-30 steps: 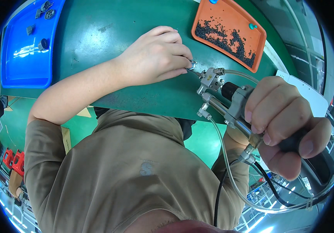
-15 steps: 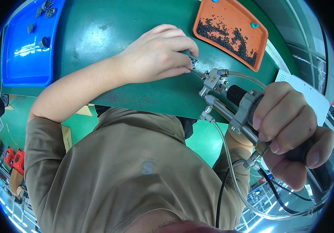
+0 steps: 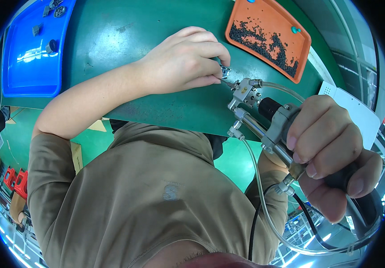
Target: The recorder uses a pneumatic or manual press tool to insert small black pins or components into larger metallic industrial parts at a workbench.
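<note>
My left hand [image 3: 188,62] is closed over the green table, its fingertips pinching a small shiny dark-and-silver part [image 3: 225,72]; the fingers cover most of it. In my right hand [image 3: 329,143] is a hand-held dispensing gun [image 3: 256,127] with a metal body, a black knob and several hoses, and my fingers wrap round its black grip. The gun points left. Its thin nozzle [image 3: 231,85] reaches to the small part beside my left fingertips; whether the tip touches it I cannot tell.
At the far left a blue tray [image 3: 32,80] holds several dark grey parts. An orange tray [image 3: 302,53] at the far right holds many tiny black pieces. A clear hose [image 3: 260,178] loops below the gun. A white device [image 3: 362,114] stands behind my right hand.
My right hand and the gun have shifted slightly left, bringing the nozzle a little closer to the small part. The left hand keeps its pinch, nearly still.
</note>
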`<state>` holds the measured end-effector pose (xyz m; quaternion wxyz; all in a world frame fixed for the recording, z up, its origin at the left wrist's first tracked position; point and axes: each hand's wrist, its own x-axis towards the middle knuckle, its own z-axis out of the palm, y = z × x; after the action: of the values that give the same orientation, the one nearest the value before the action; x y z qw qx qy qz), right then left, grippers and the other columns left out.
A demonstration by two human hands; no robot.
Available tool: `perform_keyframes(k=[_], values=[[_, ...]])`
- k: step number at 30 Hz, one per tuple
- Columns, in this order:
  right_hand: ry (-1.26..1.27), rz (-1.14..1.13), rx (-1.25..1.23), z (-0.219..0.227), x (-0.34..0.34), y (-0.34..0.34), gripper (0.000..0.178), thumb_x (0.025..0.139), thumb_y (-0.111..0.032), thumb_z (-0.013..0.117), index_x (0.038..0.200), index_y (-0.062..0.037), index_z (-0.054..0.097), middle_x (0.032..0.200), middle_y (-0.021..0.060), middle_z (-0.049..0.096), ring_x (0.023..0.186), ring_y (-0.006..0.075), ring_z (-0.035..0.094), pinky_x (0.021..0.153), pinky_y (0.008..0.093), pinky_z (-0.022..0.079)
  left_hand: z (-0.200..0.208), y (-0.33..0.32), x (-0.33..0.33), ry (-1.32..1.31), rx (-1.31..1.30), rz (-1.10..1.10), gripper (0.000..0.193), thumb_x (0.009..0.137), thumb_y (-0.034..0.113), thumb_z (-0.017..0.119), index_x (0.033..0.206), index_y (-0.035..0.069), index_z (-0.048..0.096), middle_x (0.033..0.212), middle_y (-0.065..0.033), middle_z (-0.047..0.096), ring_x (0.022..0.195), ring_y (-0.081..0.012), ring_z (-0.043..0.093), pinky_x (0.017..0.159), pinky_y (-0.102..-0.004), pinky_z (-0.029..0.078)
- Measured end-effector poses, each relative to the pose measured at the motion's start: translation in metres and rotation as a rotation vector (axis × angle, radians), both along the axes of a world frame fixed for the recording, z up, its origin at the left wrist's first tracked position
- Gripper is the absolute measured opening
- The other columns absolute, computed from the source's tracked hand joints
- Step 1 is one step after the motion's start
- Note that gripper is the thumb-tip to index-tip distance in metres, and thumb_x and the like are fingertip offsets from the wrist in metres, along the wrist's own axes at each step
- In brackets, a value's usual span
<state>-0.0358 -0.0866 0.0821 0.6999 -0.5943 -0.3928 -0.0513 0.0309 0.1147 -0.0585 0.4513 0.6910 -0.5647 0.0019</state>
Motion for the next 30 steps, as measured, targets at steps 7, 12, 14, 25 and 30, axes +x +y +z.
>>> perform_keyframes(k=[7, 12, 14, 25, 30], values=[[0.077, -0.066, -0.178, 0.026, -0.018, -0.007, 0.039, 0.096, -0.046, 0.070, 0.122, -0.0199, 0.058, 0.080, -0.0016, 0.059, 0.059, 0.0098, 0.056, 0.058, 0.0268, 0.046, -0.001, 0.005, 0.001, 0.057, 0.001, -0.010, 0.014, 0.077, 0.015, 0.081, 0.086, 0.008, 0.073, 0.106, -0.0013, 0.067, 0.101, -0.0236, 0.062, 0.096, -0.0403, 0.047], [0.030, 0.042, -0.064, 0.011, -0.002, -0.007, 0.039, 0.096, -0.046, 0.070, 0.122, -0.0201, 0.058, 0.081, -0.0015, 0.059, 0.061, 0.0097, 0.056, 0.059, 0.0267, 0.046, -0.002, -0.001, 0.004, 0.065, -0.015, -0.047, 0.013, 0.077, 0.015, 0.081, 0.085, 0.008, 0.073, 0.105, -0.0007, 0.067, 0.102, -0.0240, 0.062, 0.097, -0.0404, 0.047], [0.018, 0.036, -0.047, 0.009, -0.002, -0.008, 0.038, 0.096, -0.046, 0.069, 0.122, -0.0205, 0.057, 0.081, -0.0016, 0.058, 0.061, 0.0098, 0.056, 0.058, 0.0266, 0.045, 0.002, 0.001, 0.002, 0.044, -0.004, -0.032, 0.017, 0.076, 0.015, 0.082, 0.088, 0.009, 0.072, 0.109, -0.0009, 0.066, 0.104, -0.0246, 0.061, 0.097, -0.0405, 0.047], [0.026, 0.014, -0.046, 0.008, 0.003, -0.006, 0.037, 0.098, -0.045, 0.067, 0.123, -0.0215, 0.055, 0.082, -0.0018, 0.056, 0.062, 0.0102, 0.056, 0.057, 0.0267, 0.044, 0.000, 0.001, 0.001, -0.017, 0.091, 0.004, 0.023, 0.077, 0.015, 0.080, 0.098, 0.009, 0.073, 0.121, -0.0038, 0.066, 0.109, -0.0260, 0.060, 0.099, -0.0416, 0.047], [0.031, 0.034, -0.054, 0.007, 0.004, -0.002, 0.037, 0.098, -0.045, 0.066, 0.123, -0.0216, 0.053, 0.082, -0.0018, 0.056, 0.062, 0.0103, 0.056, 0.056, 0.0269, 0.044, -0.002, 0.002, 0.001, -0.030, 0.098, -0.004, 0.021, 0.079, 0.015, 0.078, 0.098, 0.008, 0.075, 0.117, -0.0017, 0.070, 0.106, -0.0243, 0.061, 0.098, -0.0401, 0.048]])
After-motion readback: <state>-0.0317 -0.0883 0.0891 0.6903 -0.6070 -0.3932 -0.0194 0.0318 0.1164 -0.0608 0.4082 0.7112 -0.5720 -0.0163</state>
